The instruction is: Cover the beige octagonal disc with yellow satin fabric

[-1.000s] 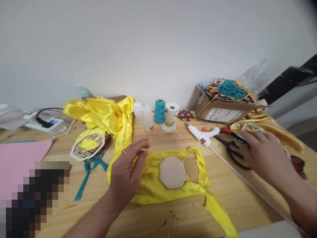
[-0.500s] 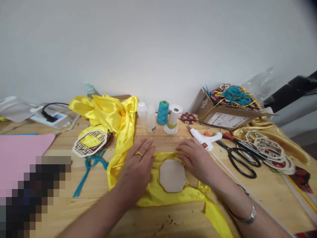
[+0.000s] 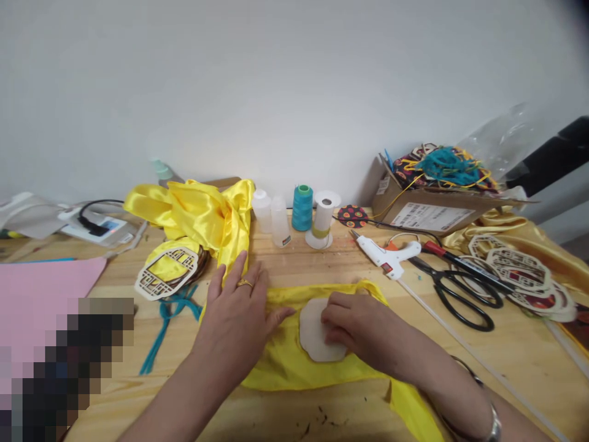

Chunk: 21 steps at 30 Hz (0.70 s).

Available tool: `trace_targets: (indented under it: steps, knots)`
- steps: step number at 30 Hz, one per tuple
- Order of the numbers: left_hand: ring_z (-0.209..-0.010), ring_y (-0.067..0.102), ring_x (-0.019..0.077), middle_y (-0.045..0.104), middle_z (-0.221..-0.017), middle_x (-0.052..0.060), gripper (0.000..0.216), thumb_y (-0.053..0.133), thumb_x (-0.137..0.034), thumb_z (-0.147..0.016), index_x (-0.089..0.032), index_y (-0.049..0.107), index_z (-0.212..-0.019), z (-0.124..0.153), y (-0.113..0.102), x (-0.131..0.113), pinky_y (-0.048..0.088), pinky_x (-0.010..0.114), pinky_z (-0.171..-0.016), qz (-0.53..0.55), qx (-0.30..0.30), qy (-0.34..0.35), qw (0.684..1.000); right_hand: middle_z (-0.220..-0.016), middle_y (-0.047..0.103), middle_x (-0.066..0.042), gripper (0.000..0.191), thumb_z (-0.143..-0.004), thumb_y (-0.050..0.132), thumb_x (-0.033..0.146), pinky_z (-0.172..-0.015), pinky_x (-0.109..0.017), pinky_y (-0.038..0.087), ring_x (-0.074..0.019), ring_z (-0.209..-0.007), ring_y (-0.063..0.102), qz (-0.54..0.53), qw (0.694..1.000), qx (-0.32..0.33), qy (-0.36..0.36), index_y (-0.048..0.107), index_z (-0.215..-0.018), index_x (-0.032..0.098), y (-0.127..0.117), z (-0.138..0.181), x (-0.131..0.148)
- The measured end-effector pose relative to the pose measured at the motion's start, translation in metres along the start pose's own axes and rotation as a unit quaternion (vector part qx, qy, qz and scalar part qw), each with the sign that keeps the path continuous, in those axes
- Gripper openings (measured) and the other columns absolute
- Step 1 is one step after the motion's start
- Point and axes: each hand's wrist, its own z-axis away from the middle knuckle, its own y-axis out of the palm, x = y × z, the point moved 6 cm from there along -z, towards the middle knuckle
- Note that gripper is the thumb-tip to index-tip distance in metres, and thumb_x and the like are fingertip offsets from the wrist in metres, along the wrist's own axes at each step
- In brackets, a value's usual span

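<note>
Yellow satin point(image 3: 286, 369) near the tabletop's point(image 3: 322, 411) front edge probably wants even tension: left hand point(image 3: 234, 313) flat, open, pinning it; right hand point(image 3: 355, 323), fingers bent, pressing the beige panel point(image 3: 311, 337), gripping nothing.

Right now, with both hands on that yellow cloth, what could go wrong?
The yellow satin cloth looks slippery, so the beige cutout under the right hand might slide off centre as the left hand presses the fabric.
The glue gun lies just beyond the cloth; if it is hot, it might scorch fabric or fingers.
The scissors lie open near the right forearm, where a sweep could catch them.
</note>
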Motion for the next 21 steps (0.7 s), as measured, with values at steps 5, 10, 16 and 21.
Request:
trace_targets:
  steps: [5, 10, 16, 21]
  knots:
    - [-0.11, 0.052, 0.0368, 0.068, -0.105, 0.016, 0.033, 0.066, -0.031, -0.073, -0.01, 0.066, -0.099, -0.004, 0.002, 0.003, 0.038, 0.05, -0.093, 0.014, 0.099, 0.011, 0.995, -0.084, 0.06, 0.001, 0.007, -0.085, 0.058, 0.014, -0.064, -0.024, 0.036, -0.0122, -0.073, 0.055, 0.013, 1.0, 0.005, -0.006, 0.055, -0.079, 0.017, 0.005, -0.001, 0.0]
    - [-0.083, 0.058, 0.0342, 0.066, -0.075, 0.011, 0.011, 0.053, -0.021, -0.079, -0.016, 0.063, -0.077, -0.008, 0.004, 0.007, 0.044, 0.047, -0.073, 0.013, 0.172, 0.043, 0.984, -0.084, 0.059, 0.0, 0.008, -0.084, 0.057, 0.011, -0.064, -0.023, 0.036, -0.0112, -0.072, 0.055, 0.012, 1.0, 0.002, -0.013, 0.055, -0.078, 0.017, 0.008, 0.0, -0.002]
    - [-0.074, 0.057, 0.0215, 0.06, -0.074, 0.004, 0.02, 0.039, -0.028, -0.087, -0.02, 0.051, -0.073, -0.017, -0.009, 0.004, 0.042, 0.034, -0.066, 0.214, 0.212, 0.004, 0.954, -0.086, 0.058, 0.001, 0.01, -0.083, 0.056, 0.008, -0.063, -0.023, 0.035, -0.0109, -0.072, 0.054, 0.012, 1.0, -0.011, -0.021, 0.055, -0.081, 0.018, 0.014, 0.001, -0.005]
    - [-0.07, 0.058, 0.0201, 0.06, -0.071, 0.0, 0.031, 0.035, -0.046, -0.087, -0.021, 0.051, -0.08, -0.022, -0.001, 0.003, 0.041, 0.03, -0.063, 0.33, 0.238, -0.114, 0.906, -0.085, 0.058, 0.0, 0.008, -0.084, 0.056, 0.009, -0.061, -0.023, 0.036, -0.0117, -0.071, 0.055, 0.017, 1.0, -0.01, -0.02, 0.055, -0.081, 0.017, 0.013, 0.002, -0.005]
